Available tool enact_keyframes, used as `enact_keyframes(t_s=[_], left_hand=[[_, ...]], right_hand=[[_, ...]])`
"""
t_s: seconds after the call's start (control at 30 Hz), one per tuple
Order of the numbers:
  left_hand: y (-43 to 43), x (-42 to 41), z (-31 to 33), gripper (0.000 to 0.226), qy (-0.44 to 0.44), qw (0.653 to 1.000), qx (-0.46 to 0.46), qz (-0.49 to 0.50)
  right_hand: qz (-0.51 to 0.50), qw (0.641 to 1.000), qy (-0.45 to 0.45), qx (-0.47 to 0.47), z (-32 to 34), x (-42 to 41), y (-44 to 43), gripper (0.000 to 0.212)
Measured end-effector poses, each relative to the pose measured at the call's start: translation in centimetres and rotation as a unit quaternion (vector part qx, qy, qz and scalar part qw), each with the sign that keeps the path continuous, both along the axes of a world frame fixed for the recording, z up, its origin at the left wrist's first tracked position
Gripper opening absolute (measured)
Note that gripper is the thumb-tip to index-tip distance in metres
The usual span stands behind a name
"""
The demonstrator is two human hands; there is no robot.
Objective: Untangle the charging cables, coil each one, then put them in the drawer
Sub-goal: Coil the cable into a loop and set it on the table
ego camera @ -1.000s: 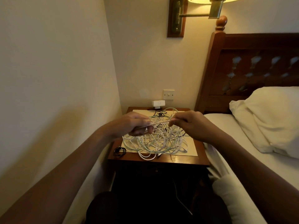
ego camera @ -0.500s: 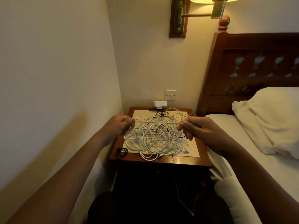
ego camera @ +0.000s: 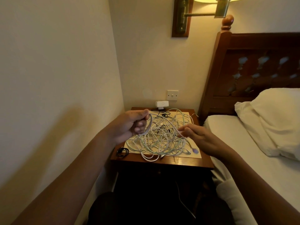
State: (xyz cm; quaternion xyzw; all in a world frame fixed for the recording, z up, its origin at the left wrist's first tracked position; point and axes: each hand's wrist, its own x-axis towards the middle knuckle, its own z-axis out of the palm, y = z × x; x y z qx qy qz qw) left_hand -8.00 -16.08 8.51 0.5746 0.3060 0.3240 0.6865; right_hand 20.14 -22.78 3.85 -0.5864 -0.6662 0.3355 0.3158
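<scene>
A tangled heap of white and pale green charging cables (ego camera: 162,142) lies on the wooden nightstand (ego camera: 162,162). My left hand (ego camera: 131,125) grips a white cable (ego camera: 164,120) above the heap's left side, fingers curled round a loop of it. My right hand (ego camera: 197,138) pinches the same cable at the heap's right side. The cable arcs between both hands. A small coiled black cable (ego camera: 122,151) lies at the nightstand's front left corner. The drawer front below the top is dark and hard to make out.
A white charger block (ego camera: 161,104) sits at the back of the nightstand under a wall switch (ego camera: 172,95). The wall runs close on the left. A bed with a white pillow (ego camera: 272,120) and wooden headboard (ego camera: 253,65) stands right. A wall lamp (ego camera: 209,7) hangs above.
The stretch of white cable that was pulled straight between my hands now bows in an arc. My left hand holds a loop of it, and my right hand has dropped lower.
</scene>
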Motion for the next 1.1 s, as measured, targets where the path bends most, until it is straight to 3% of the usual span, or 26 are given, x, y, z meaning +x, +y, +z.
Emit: enact_keyframes(t_s=[0.2,0.33,0.43,0.57,0.6,0.67,0.8,0.9,1.03,1.1], left_hand=[[-1.1,1.9,0.4,0.025,-0.035,0.998,-0.052,0.024],[-1.4,1.7,0.1,0.024,-0.132,0.981,-0.140,0.019],[-1.6,2.0,0.1,0.021,-0.199,0.968,-0.150,0.030],[-0.2,1.9,0.0,0.020,-0.288,0.944,-0.109,0.119],[0.2,1.9,-0.2,0.018,-0.267,0.949,-0.067,0.153],[0.3,2.3,-0.6,0.019,-0.143,0.965,0.057,0.211],[-0.5,2.4,-2.0,0.022,0.131,0.940,0.255,0.185],[-0.8,1.4,-2.2,0.017,0.186,0.950,0.239,0.068],[-2.5,1.0,-1.3,0.037,0.138,0.978,0.139,-0.070],[-3.3,0.9,-0.9,0.030,0.102,0.982,0.101,-0.120]], right_hand=[[0.040,0.995,0.088,0.017,2.2,-4.6,-0.7,0.024],[-0.007,0.992,0.112,0.049,1.0,-5.5,-0.3,0.021],[-0.039,0.995,0.015,0.093,-0.2,-6.1,0.0,0.025],[0.002,0.991,-0.134,0.011,-1.5,-7.9,-1.1,0.036],[0.032,0.985,-0.172,-0.003,-1.6,-8.5,-1.6,0.038],[0.088,0.970,-0.225,-0.002,-0.8,-9.7,-2.8,0.036],[0.114,0.972,-0.195,0.068,3.5,-10.3,-4.4,0.029],[0.067,0.971,-0.182,0.139,6.1,-8.2,-3.5,0.025],[-0.005,0.947,-0.183,0.263,6.1,-5.1,-1.2,0.016],[-0.016,0.944,-0.180,0.278,5.6,-4.7,-0.8,0.020]])
